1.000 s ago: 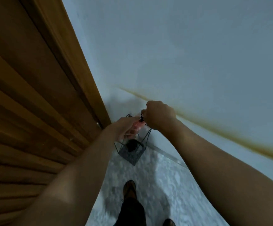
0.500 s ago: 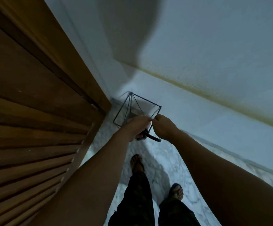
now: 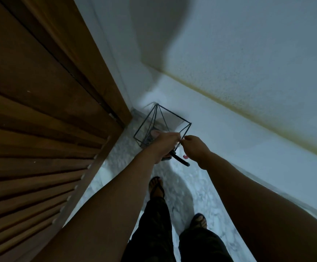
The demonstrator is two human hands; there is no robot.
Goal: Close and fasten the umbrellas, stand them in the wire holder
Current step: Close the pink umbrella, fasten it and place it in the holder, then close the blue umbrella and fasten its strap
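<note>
Our left hand (image 3: 166, 146) has its fingers curled around the umbrella (image 3: 180, 159) just above its handle, grasping it. Our right hand (image 3: 195, 148) sits just beside it, thumb and forefinger pinched together at the holder's near wire edge; we cannot tell whether they nip a strap, the wire or nothing. A pink nail shows under that hand.

Of the umbrella we see little: a black curved handle poking out below the left hand toward the floor, and a pale pink bit past the knuckles, inside the frame. The rest is hidden by the hand, so we cannot say if it is fastened.

The wire holder (image 3: 161, 118) is a thin dark frame with a square top and slanting rods, standing in the corner on the marbled floor (image 3: 184, 186), beside the slatted wooden door (image 3: 40, 148) and against the white wall (image 3: 248, 53). Its base is blurred. Below, 2 sandalled feet and dark trousers.
</note>
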